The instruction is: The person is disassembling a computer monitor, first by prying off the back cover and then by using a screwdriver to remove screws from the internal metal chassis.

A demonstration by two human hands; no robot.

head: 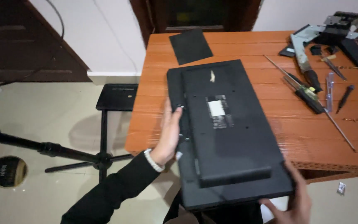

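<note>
Black monitor (228, 128) lies face-down mid-frame on the bench (311, 137), stand already off; left hand (168, 137) grasping its edge, right hand (297, 199) grasping the lower corner, back cover unopened

You have a flat black monitor (228, 132) lying screen-down, its matte back panel facing you with a raised centre section and a small label patch near the middle. It runs slantwise from 11 o'clock to 5 o'clock across the near-left corner of the orange wooden table (303, 124), its near end overhanging the edge.
</note>
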